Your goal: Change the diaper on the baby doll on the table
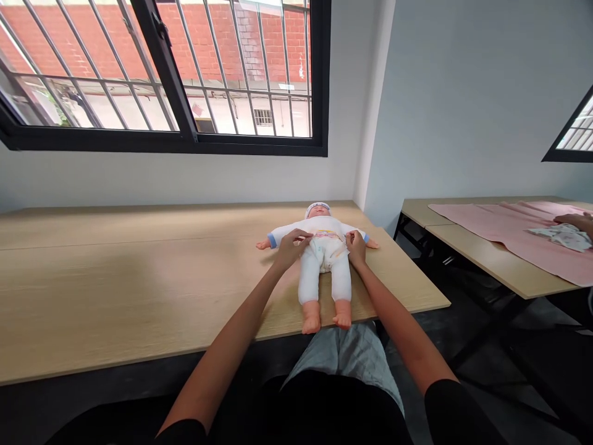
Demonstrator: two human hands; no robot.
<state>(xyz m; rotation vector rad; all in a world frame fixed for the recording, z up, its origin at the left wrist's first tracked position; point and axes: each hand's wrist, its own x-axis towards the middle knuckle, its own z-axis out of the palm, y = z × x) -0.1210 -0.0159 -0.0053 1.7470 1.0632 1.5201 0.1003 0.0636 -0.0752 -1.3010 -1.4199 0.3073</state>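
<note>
A baby doll (308, 283) in a white suit with blue cuffs lies on its back at the table's front edge. Its arms are spread and its bare feet point at me. Around its hips is a white diaper (328, 254) with a coloured waistband, worn over the suit. My left hand (294, 247) is at the left side of the waistband, fingertips and thumb closed on the diaper's edge. On the other side my right hand (356, 247) is curled, pinching the diaper's right edge near the waist. The exact fingertip contact is small and partly hidden.
The doll's wooden table (139, 284) stands against the wall under a barred window (241, 74). To the right, past a gap, another table (504, 272) carries a pink cloth (523, 235). Another person's hand (577, 220) touches a patterned white cloth item (563, 236) there.
</note>
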